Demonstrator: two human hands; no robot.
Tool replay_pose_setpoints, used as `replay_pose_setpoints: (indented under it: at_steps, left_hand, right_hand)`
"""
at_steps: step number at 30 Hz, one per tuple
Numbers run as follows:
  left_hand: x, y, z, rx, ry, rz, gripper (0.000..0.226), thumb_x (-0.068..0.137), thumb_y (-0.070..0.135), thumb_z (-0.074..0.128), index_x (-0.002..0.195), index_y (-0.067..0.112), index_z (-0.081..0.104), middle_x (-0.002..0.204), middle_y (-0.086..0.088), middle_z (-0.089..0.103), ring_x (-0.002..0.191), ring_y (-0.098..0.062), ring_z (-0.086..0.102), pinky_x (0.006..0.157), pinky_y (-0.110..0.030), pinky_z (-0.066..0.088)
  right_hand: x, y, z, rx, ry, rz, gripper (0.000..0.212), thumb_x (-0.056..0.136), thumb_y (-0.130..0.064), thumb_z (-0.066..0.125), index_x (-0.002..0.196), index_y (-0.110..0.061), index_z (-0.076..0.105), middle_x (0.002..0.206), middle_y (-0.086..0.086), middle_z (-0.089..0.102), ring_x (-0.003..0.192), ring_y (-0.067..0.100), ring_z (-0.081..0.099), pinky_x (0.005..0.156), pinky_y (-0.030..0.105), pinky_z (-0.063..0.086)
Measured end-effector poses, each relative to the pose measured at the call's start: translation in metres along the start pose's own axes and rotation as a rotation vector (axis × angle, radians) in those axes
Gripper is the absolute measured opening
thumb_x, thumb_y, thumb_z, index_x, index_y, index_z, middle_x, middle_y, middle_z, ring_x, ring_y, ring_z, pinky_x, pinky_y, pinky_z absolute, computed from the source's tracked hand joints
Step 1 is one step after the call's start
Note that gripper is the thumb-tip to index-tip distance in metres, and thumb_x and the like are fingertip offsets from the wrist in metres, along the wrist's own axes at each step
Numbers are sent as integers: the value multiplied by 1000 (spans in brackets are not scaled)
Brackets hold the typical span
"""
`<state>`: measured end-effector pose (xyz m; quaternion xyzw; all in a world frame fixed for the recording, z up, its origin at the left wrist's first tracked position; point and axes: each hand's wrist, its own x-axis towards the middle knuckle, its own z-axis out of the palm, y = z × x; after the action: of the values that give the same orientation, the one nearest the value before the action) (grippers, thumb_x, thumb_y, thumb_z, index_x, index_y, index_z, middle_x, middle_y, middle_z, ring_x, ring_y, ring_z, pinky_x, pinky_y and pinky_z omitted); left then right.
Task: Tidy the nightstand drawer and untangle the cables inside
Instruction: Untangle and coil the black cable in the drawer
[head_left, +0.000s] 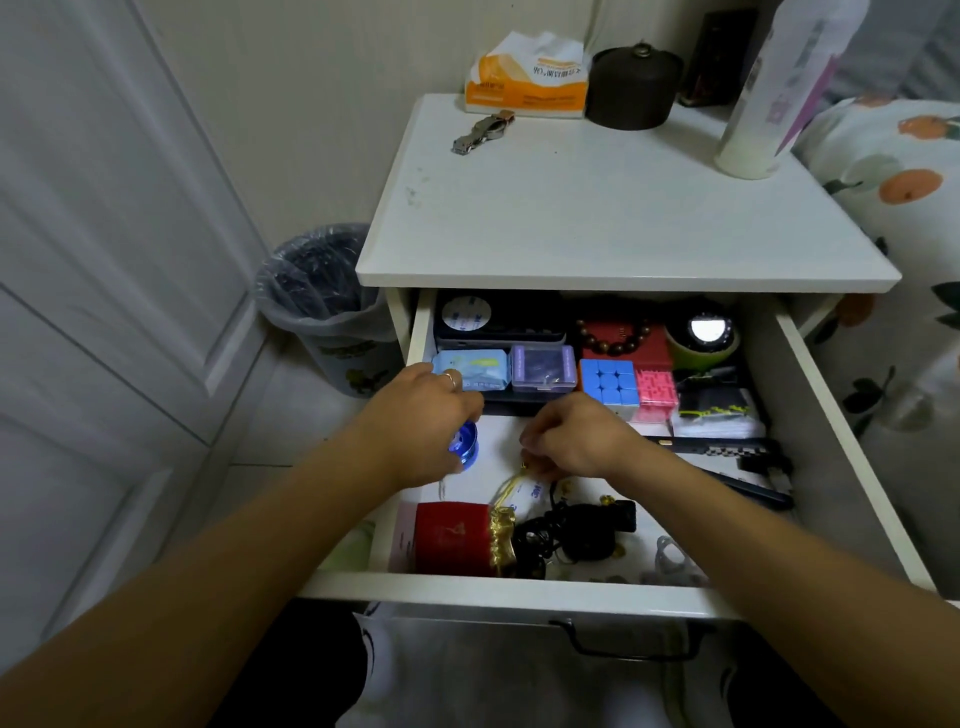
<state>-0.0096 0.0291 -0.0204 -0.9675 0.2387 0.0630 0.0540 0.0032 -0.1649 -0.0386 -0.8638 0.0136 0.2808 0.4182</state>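
The white nightstand drawer (498, 592) stands pulled out. My left hand (415, 421) grips a small blue round object (464, 441) over the drawer's left side. My right hand (576, 436) pinches a gold cord (511, 486) that runs down to a red pouch with gold trim (452, 538) at the front. A tangle of black cable (569, 532) lies right of the pouch. Farther back sit a blue puzzle cube (609, 384), a pink maze cube (655, 392), a purple case (543, 370) and a light blue packet (480, 366).
On the nightstand top (613, 208) are a tissue pack (530, 78), a watch (480, 132), a dark jar (634, 85) and a white bottle (769, 104). A lined waste bin (324, 296) stands to the left by a white door. Patterned bedding (893, 171) is on the right.
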Motion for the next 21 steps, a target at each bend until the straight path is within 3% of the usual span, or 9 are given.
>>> replay_pose_setpoints:
  at_steps: [3,6,11,14,18,21]
  left_hand:
    - [2,3,-1,90,-5,-41,41,86,25,62,127,22,55,119,-4,57,110,-25,50,101,-30,30]
    - [2,7,-4,87,-22,-55,42,85,26,62,126,23,55,117,-4,58,108,-25,51,102,-31,31]
    - [1,11,-11,54,-38,2,36,87,20,60,122,27,56,115,-1,58,105,-24,55,96,-33,35]
    - [0,11,-13,59,-67,-8,39,88,16,60,125,27,55,118,-1,59,107,-24,56,95,-31,36]
    - [-8,18,-24,-266,-30,-6,33,90,25,64,123,29,60,114,5,54,109,-18,53,92,-32,43]
    - [-14,31,-32,-467,-81,70,27,89,25,67,115,32,64,101,12,52,95,-7,52,84,-27,45]
  right_hand:
    - [-5,-2,-1,-56,-21,-81,23,93,-5,57,75,-18,65,89,11,73,82,28,71,83,44,59]
    - [-13,-5,-1,-153,2,-176,25,92,-7,59,75,-26,60,89,1,69,77,17,64,77,32,56]
    - [-25,-2,-8,-272,5,-233,9,93,-10,60,92,-19,65,102,3,68,83,16,61,76,27,50]
    - [-34,2,-17,-304,39,-236,12,93,-10,60,101,-15,68,102,3,68,86,17,63,76,26,51]
    - [-49,15,-31,-340,67,-241,16,94,-11,59,106,-16,68,97,0,69,89,16,65,77,27,53]
    - [-62,27,-41,-453,-22,-221,21,92,-15,62,111,-23,67,107,-3,67,97,14,64,86,31,54]
